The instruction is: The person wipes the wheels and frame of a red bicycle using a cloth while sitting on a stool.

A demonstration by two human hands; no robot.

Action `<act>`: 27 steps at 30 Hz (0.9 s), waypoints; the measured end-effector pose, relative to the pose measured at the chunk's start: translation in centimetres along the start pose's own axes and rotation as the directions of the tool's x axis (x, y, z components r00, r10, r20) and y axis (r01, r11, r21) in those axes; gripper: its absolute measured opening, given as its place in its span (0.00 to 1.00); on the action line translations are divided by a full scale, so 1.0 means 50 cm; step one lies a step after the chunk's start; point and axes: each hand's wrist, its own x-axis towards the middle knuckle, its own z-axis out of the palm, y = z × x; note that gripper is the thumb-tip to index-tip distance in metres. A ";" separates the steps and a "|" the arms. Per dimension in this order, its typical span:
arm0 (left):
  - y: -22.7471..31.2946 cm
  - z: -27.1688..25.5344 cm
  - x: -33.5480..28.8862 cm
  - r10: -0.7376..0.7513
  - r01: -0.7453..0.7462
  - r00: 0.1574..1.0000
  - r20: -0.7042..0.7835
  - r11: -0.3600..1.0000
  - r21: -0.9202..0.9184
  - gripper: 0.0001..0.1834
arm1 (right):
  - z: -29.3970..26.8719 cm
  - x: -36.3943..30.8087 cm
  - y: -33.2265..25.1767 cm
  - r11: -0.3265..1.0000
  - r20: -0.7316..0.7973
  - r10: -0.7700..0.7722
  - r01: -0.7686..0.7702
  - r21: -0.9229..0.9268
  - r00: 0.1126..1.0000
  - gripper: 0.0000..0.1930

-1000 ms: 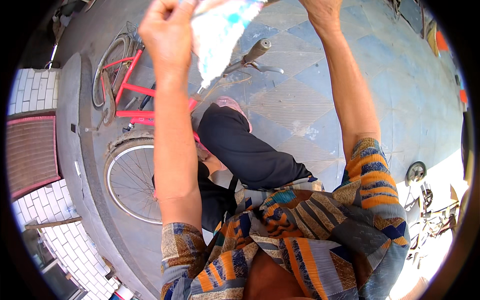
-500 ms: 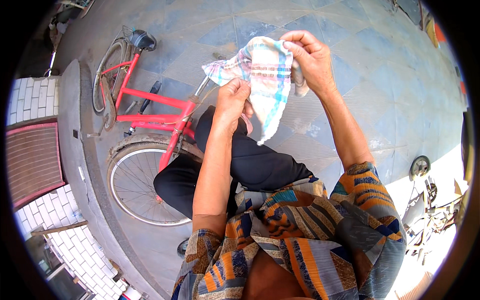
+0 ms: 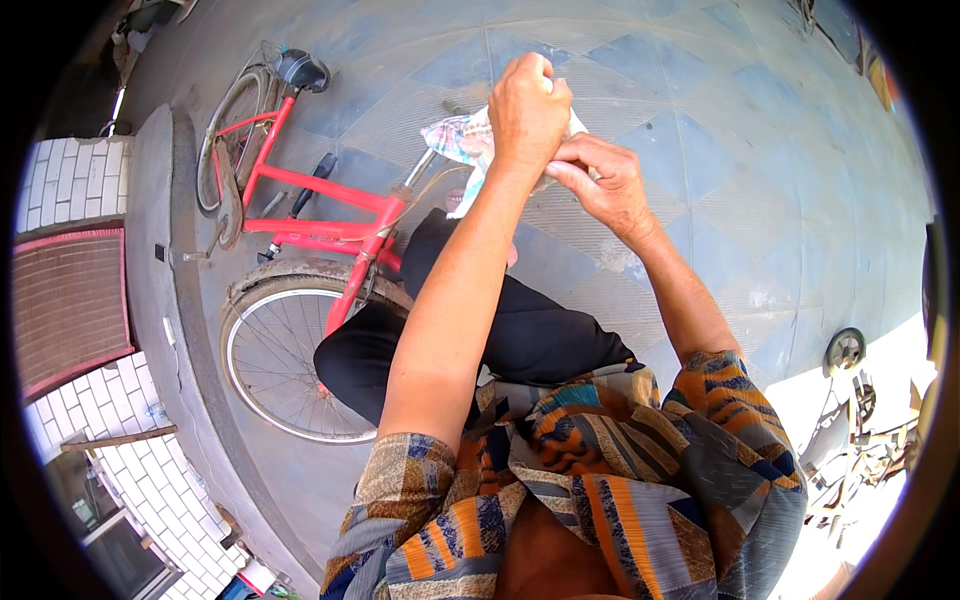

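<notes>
Both hands up front, bunching a cloth (image 3: 462,140). Left hand (image 3: 527,108) fisted over the top of it, grip closed on the fabric. Right hand (image 3: 600,185) just beside and under, fingers (image 3: 570,170) pinching the same bundle. Checked, pale with pink and blue stripes, spilling out left of the grip. Below the grip, a black-trousered knee (image 3: 500,320). Left of that, a red bike (image 3: 300,200) standing on the tiled floor (image 3: 760,160), front wheel (image 3: 290,360) nearest. No packages, labels or signs to make out.
</notes>
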 end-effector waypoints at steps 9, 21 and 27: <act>-0.077 -0.001 -0.076 -0.137 0.117 0.986 0.098 0.975 0.190 0.27 | -0.023 0.093 0.014 0.969 -0.198 0.213 -0.181 0.169 0.957 0.16; -0.090 -0.044 -0.096 -0.148 0.132 0.974 0.170 0.986 0.104 0.34 | 0.080 0.143 0.042 0.892 -0.055 0.296 -0.255 0.373 0.954 0.29; -0.134 0.009 -0.034 -0.337 0.349 0.879 0.337 0.937 0.028 0.44 | 0.046 0.158 0.059 0.856 0.263 0.388 -0.452 0.253 0.883 0.30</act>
